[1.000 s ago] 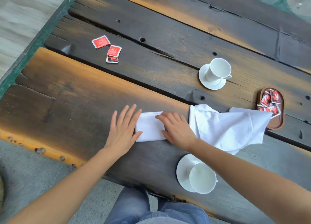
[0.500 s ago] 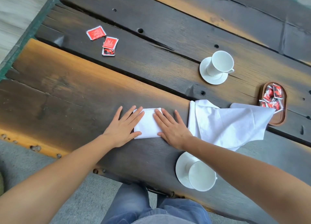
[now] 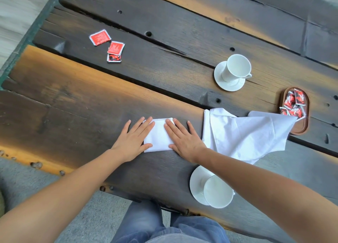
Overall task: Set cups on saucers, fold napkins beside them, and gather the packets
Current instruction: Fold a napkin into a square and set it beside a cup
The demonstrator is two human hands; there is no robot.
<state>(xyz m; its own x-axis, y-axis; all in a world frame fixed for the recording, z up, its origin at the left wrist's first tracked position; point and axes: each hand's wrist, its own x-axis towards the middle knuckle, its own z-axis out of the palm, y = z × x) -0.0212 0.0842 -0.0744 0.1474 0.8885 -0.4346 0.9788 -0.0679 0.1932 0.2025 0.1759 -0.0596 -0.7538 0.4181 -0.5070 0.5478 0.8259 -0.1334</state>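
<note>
on the dark table (image 3: 76, 104), both flat, open grips press the folded napkin (image 3: 158, 138) between them.

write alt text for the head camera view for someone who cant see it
Both hands, left and right, press flat on a folded white napkin on a dark wooden table. Nearby: an unfolded napkin, two cups on saucers, loose red packets, and a packet tray.
</note>
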